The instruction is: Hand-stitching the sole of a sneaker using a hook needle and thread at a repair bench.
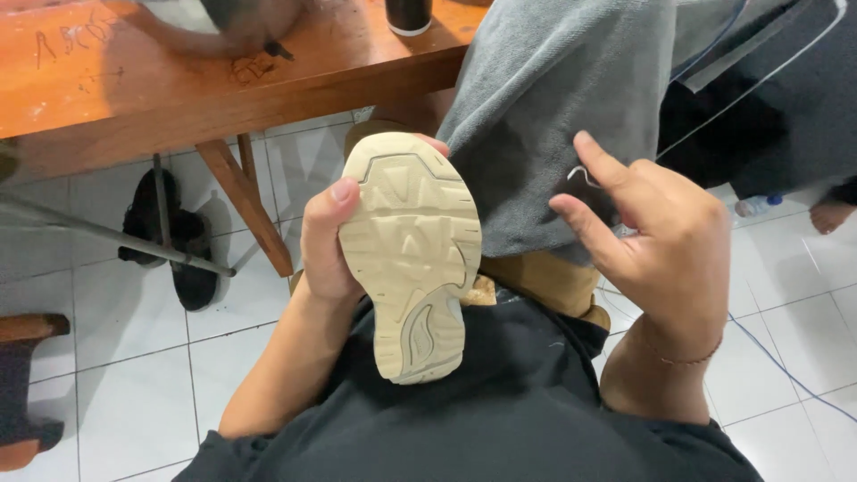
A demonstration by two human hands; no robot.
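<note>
My left hand (328, 241) grips a shoe (411, 254) by its side, thumb on the edge of the cream-coloured tread sole, which faces up at me. The tan upper of the shoe (544, 281) shows behind the sole. My right hand (665, 245) holds a grey cloth (553, 107), fingers curled against it just right of the sole. The cloth drapes down from the table edge and covers part of the shoe. My lap in dark clothing (500, 411) lies underneath.
A wooden table (178, 80) with scribbles stands at the upper left, a dark cup (409, 14) on it. A pair of black shoes (170, 236) lies on the white tiled floor under it. A plastic bottle (757, 205) and someone's bare foot (830, 214) sit at the right.
</note>
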